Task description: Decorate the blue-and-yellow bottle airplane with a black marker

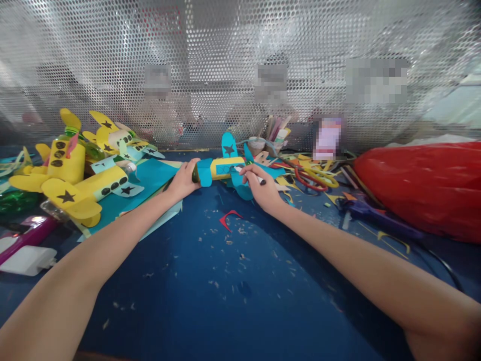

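Note:
A toy plane (220, 169), made from a green bottle wrapped in yellow paper with blue wings and tail, lies on its side in front of me. Its upper wing bears a black star, and round outlines show on a blue strip along the body. My left hand (185, 180) is closed around the bottle's end at the left. In my right hand (263, 186) is a marker (259, 179) with a white and black barrel, pinched between the fingers. The marker's tip is at the blue strip, though I cannot tell whether it touches.
Several finished-looking yellow planes (80, 193) and blue paper sheets (139, 180) are at the left. Scissors (311, 180), paper scraps and cups (257, 145) stand behind. At the right are a purple glue gun (379, 215) and a big red bag (424, 190). A perforated metal screen (221, 45) closes the back.

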A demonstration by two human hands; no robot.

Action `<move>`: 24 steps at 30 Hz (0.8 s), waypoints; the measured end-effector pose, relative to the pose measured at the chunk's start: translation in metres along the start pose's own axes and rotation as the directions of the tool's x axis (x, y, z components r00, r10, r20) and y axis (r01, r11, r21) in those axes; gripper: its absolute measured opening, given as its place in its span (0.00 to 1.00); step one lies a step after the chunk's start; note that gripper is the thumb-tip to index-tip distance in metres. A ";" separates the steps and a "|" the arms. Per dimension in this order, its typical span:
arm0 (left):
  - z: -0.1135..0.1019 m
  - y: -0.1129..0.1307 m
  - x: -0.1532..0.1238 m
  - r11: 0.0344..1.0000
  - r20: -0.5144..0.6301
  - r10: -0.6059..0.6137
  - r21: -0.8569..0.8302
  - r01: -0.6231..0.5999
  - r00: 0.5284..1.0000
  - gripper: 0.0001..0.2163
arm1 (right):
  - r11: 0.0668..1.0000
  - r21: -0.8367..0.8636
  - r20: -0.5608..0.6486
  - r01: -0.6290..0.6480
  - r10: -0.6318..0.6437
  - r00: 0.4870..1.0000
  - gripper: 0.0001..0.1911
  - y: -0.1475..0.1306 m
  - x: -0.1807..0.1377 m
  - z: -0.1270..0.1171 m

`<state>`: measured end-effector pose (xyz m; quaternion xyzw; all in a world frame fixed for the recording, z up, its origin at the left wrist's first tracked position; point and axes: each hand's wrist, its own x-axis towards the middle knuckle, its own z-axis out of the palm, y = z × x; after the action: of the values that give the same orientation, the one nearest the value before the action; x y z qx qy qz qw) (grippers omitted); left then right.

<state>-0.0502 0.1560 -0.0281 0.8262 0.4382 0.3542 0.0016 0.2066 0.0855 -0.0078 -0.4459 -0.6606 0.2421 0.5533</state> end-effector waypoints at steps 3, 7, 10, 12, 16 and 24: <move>-0.001 0.001 0.000 1.000 0.006 0.002 -0.003 -0.002 1.000 0.35 | 1.000 -0.001 -0.017 -0.010 0.010 1.000 0.08 -0.001 0.000 0.000; -0.001 0.002 0.000 1.000 0.007 -0.007 0.005 0.007 1.000 0.35 | 1.000 -0.002 -0.017 -0.014 0.014 1.000 0.08 -0.004 -0.001 0.000; -0.001 0.002 0.000 1.000 0.008 -0.008 0.005 0.008 1.000 0.36 | 1.000 -0.003 -0.028 -0.010 0.010 1.000 0.08 -0.003 -0.001 -0.001; -0.001 0.001 0.000 1.000 0.009 -0.011 0.001 0.011 1.000 0.36 | 1.000 -0.005 -0.031 -0.012 0.012 0.999 0.08 -0.003 -0.001 -0.001; 0.000 0.001 0.000 1.000 0.005 -0.010 0.004 0.010 1.000 0.35 | 1.000 -0.002 -0.020 -0.003 0.003 1.000 0.08 -0.001 -0.001 0.000; 0.000 0.001 0.000 1.000 0.000 0.002 0.010 -0.002 1.000 0.34 | 1.000 0.007 -0.016 -0.002 0.002 1.000 0.08 -0.001 0.000 0.000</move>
<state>-0.0499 0.1556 -0.0275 0.8265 0.4391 0.3522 -0.0027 0.2067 0.0854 -0.0071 -0.4466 -0.6550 0.2415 0.5596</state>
